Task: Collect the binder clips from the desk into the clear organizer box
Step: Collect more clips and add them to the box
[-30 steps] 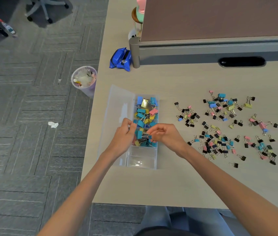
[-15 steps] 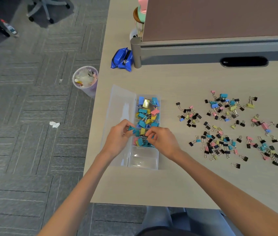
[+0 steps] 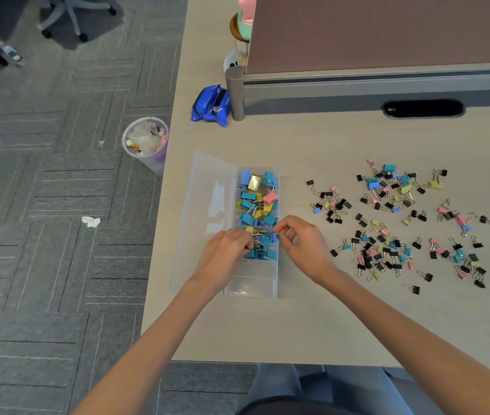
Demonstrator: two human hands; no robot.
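The clear organizer box [image 3: 249,284] is lying mid-frame on the pale desk [image 3: 297,324], its long axis running bottom to top and its lid [image 3: 207,211] lying open to the left. Blue, yellow and pink binder clips [image 3: 257,205] are filling its upper part. The right hand [image 3: 303,244] is pinching a blue clip [image 3: 277,236]. The left hand [image 3: 225,256] is curling into the pile, and I cannot tell whether it is grasping anything. Small loose clips [image 3: 393,223] are lying at right, with grey carpet [image 3: 58,205] and a bin [image 3: 145,142] at left.

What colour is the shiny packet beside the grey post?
Blue; the packet shows in the head view.
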